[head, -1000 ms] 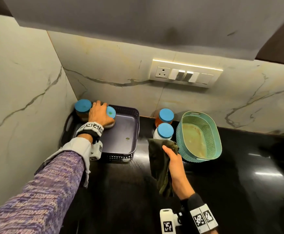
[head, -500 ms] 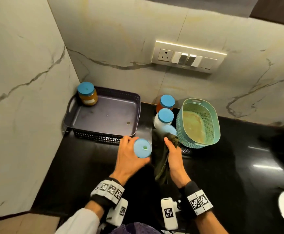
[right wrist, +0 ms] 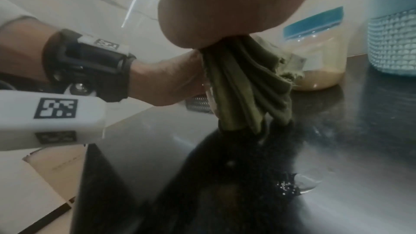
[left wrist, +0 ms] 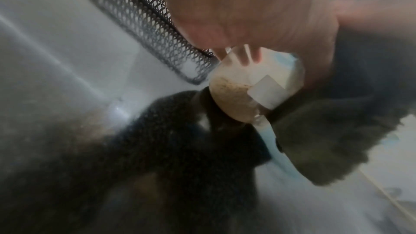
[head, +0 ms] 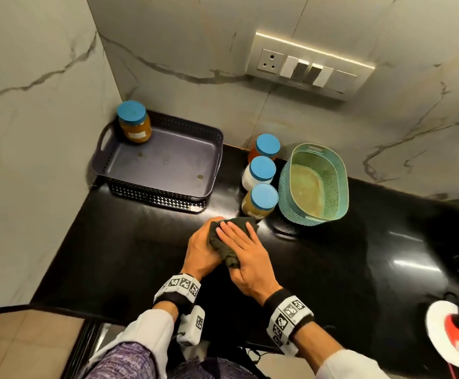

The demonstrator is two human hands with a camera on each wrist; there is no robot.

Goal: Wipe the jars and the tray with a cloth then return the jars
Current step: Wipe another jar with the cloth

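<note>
At the counter's front my left hand (head: 201, 250) grips a small jar (left wrist: 254, 86) with a blue lid and a white label; in the head view the cloth hides it. My right hand (head: 239, 242) holds the dark green cloth (head: 222, 243) over the jar, fingers spread across it, and a bunched tail of the cloth (right wrist: 247, 81) hangs below the palm. The dark tray (head: 165, 162) sits in the back left corner with one amber jar (head: 134, 121) in its far left corner. Three blue-lidded jars (head: 259, 172) stand in a row right of the tray.
A teal basket (head: 329, 184) stands right of the jar row, tight against it. Marble walls close the left and back sides, with a switch panel (head: 307, 67) on the back wall. A white and red object (head: 452, 332) lies at the counter's front right.
My left hand lifted a jar out of the tray and carried it to the counter's front. My right hand brought the cloth over it and now covers the jar.
</note>
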